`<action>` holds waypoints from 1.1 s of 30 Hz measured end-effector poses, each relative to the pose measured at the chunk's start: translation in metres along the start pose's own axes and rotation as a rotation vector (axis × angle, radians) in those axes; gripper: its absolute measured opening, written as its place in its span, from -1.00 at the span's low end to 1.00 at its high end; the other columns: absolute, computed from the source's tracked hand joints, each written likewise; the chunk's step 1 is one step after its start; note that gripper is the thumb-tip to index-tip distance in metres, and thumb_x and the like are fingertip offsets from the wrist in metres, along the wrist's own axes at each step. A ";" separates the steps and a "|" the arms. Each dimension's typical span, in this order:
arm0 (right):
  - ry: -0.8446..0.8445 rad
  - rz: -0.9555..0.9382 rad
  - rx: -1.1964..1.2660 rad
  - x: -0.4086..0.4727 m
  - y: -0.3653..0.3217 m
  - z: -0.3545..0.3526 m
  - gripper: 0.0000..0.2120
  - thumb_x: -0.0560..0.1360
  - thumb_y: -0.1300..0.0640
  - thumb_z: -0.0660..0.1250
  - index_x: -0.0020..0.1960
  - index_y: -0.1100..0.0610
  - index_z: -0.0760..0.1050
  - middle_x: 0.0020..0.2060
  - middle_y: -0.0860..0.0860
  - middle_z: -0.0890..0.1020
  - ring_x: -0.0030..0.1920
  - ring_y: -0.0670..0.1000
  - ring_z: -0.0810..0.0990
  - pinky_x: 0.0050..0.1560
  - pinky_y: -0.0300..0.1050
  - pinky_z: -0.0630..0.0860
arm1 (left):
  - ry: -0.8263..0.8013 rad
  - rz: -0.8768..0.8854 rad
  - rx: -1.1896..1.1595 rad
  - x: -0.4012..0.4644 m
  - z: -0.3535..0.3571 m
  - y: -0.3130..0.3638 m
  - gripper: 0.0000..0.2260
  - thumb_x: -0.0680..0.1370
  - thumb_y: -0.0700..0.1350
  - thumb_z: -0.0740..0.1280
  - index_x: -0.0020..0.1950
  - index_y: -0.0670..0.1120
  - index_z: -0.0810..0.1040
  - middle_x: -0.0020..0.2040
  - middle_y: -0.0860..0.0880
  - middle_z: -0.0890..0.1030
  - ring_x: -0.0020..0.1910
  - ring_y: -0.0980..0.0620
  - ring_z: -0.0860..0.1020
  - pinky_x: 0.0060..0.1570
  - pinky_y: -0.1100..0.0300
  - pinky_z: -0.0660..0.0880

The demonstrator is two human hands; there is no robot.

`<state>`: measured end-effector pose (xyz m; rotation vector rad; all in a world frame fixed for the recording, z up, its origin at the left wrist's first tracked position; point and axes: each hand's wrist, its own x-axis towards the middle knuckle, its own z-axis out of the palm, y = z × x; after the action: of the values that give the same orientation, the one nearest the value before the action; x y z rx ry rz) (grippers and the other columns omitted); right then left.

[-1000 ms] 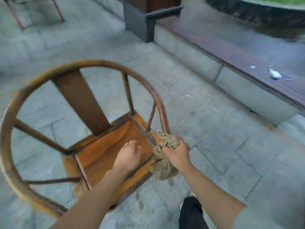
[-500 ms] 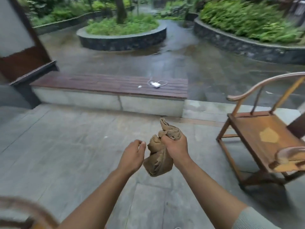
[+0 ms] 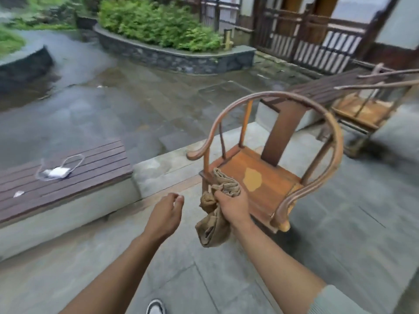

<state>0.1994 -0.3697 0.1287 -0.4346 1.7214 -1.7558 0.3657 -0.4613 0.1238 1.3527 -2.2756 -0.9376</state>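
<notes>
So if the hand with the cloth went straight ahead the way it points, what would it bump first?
Probably the wooden chair. The right hand grips the brown cloth and points at the seat's near corner. Depth is unclear, so the cloth might touch first.

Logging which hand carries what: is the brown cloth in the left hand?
No, the right hand grips the cloth, while the left hand holds nothing.

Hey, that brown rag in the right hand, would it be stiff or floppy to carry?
Probably floppy: the brown rag bunches in folds and sags below the right hand gripping it. Likely light, since that one hand holds it up alone. Unlikely to roll or break; it looks like soft cloth.
</notes>
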 end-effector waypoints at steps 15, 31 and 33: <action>0.600 0.164 0.015 0.291 0.016 0.029 -0.74 0.38 0.26 0.54 0.05 0.07 0.68 -0.19 -0.15 0.75 -0.17 -0.13 0.72 -0.12 -0.19 0.64 | -0.330 0.127 0.099 0.421 0.056 0.016 -0.67 0.67 0.11 0.05 -0.03 -0.07 0.47 -0.21 0.07 0.50 -0.15 -0.04 0.50 -0.28 0.10 0.28; 1.044 0.452 -0.125 0.504 0.162 0.244 -0.51 0.44 0.06 0.51 0.31 0.16 0.49 0.08 0.05 0.44 0.03 -0.02 0.40 -0.01 -0.19 0.27 | -0.574 -0.250 -0.044 0.647 0.152 -0.130 -0.64 0.66 0.13 0.07 0.11 -0.10 0.50 0.08 -0.13 0.60 0.08 -0.16 0.57 0.20 -0.18 0.47; 1.083 0.587 -0.167 0.502 0.176 0.271 -0.37 0.46 -0.02 0.51 0.44 0.12 0.38 0.11 0.01 0.27 0.07 0.09 0.40 0.01 -0.12 0.27 | -0.667 -0.235 -0.089 0.671 0.161 -0.127 -0.68 0.65 0.15 0.08 0.11 -0.04 0.48 0.10 -0.11 0.61 0.09 -0.13 0.58 0.23 -0.18 0.47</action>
<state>0.0337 -0.8880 -0.1166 1.0648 2.3396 -1.4451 0.0245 -1.0267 -0.1122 1.4423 -2.5044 -1.7665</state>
